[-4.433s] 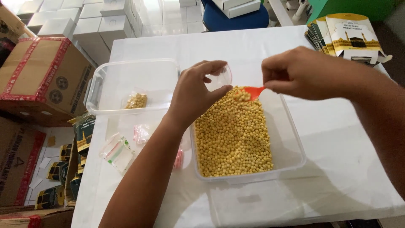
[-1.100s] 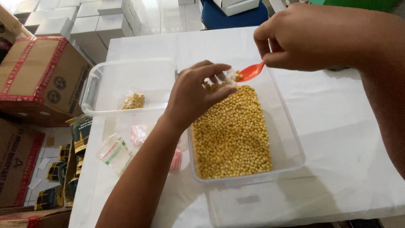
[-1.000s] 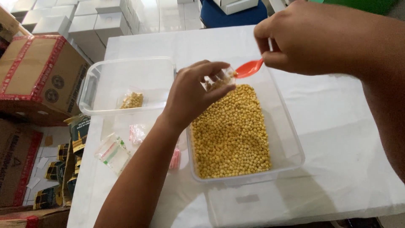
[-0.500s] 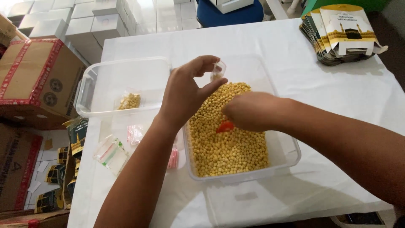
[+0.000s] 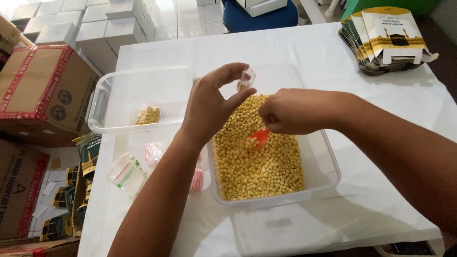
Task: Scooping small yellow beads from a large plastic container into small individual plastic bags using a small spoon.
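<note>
We're pinching a small clear bag point(image 5: 245, 80) in L hand point(image 5: 209, 107), held above the chickpea tub point(image 5: 323, 164). R hand point(image 5: 295, 111) is gripping an orange scoop point(image 5: 260, 137), digging into chickpeas point(image 5: 257, 162). Risk: bag mouth narrow, chickpeas spilling past it onto table point(image 5: 381, 104).

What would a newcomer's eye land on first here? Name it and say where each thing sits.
First the clear tub heaped with small yellow beans, mid-table. Above it, the left hand pinches a small clear bag, while the right hand dips an orange scoop into the beans. To the left sits a second clear tub holding one filled bag, and a stack of printed cartons lies at the table's far right corner.
</note>
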